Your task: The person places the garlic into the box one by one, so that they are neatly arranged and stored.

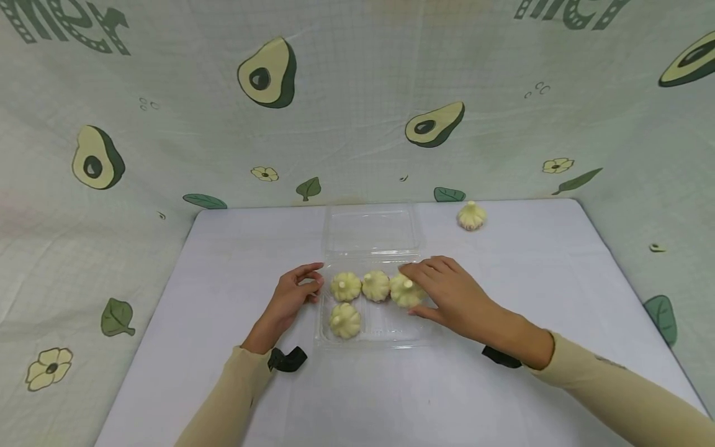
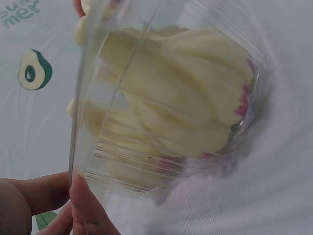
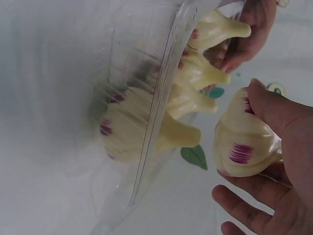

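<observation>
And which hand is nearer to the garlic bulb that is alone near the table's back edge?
Right. The right hand is in front of that garlic bulb, holding another bulb over the container; the left hand pinches the container's left edge, farther away.

In the upper left of the head view, "mer" can be read in green lettering [image 1: 67,28] printed on the pale backdrop cloth [image 1: 357,74]; its top is cut by the frame edge, and its strokes are dotted with small pale marks. The same three letters are repeated in a second print [image 1: 572,12] at the upper right, cut off more deeply. In the upper left corner of the left wrist view, "sum" is seen above "mer" in a green two-line print [image 2: 19,14] on the cloth, slightly blurred.
</observation>
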A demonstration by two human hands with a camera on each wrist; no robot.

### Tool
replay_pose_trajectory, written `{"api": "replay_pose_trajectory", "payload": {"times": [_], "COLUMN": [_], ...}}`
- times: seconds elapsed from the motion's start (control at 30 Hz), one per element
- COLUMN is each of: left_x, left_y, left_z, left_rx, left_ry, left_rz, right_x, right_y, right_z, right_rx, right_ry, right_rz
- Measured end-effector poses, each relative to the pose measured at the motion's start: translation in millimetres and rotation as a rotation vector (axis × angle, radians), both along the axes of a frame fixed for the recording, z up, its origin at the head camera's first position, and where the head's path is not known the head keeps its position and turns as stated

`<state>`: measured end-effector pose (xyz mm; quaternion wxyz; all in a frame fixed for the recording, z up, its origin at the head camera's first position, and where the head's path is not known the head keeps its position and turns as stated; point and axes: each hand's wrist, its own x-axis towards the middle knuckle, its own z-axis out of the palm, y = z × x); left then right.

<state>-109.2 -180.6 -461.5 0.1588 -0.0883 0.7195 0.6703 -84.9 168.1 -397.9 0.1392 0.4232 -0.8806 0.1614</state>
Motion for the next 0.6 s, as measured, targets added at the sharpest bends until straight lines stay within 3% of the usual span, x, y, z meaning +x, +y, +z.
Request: {"api": "replay_pose_trajectory", "payload": {"times": [0.6], "left_x": [0.5], "left_y": [-1.0], "left_z": [0.4], "left_rx": [0.007], "left_ry": [-0.002], "left_rz": [-0.001], "right_x": [4.4], "right_y": [-32.0], "right_z": [-16.0], "right_rx": [0.094], "right_ry": [0.046], "right_rz": [0.102]}}
